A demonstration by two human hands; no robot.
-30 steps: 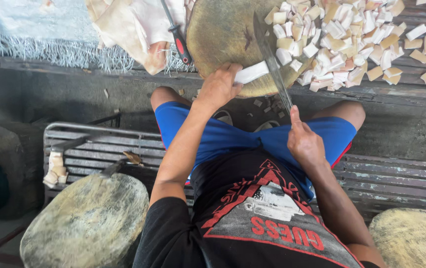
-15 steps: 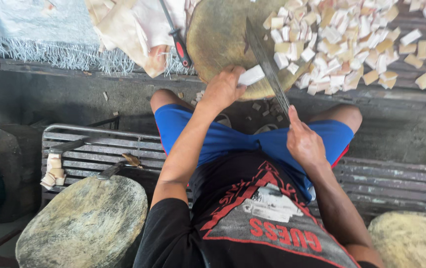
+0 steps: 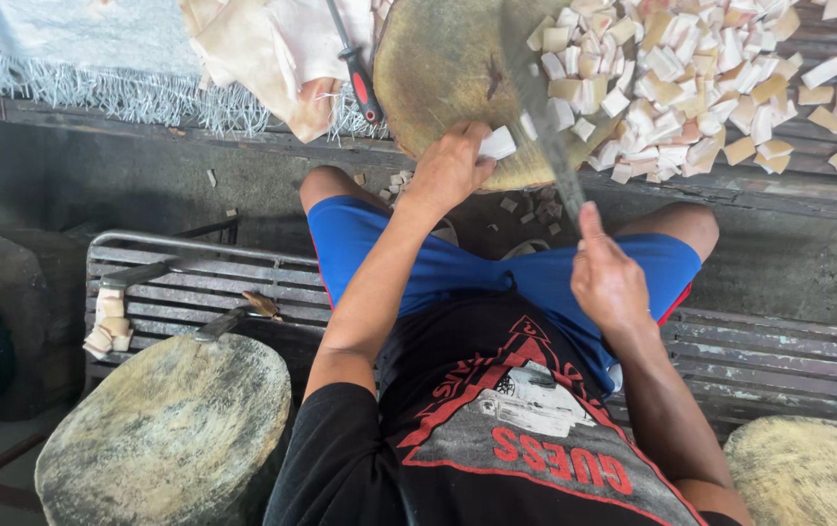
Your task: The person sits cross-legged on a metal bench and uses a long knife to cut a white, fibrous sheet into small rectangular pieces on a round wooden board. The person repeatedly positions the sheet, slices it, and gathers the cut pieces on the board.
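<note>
Chopping on the round wooden block [image 3: 438, 68]: the left hand [image 3: 448, 170] pinches a pale strip [image 3: 496, 144] at the block's near edge; the right hand [image 3: 608, 278], closed on the handle, swings the blurred cleaver [image 3: 545, 127]. Best curl those fingertips back, keeping strokes beside the cut pieces [image 3: 691, 88]

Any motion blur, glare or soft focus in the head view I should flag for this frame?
Head view: even daylight, no glare. The knife blade is smeared by motion blur, so its edge is hard to trace. The right hand on the handle and the left hand holding a pale piece are sharp, as are the round chopping block and the pile of cut pieces.
</note>
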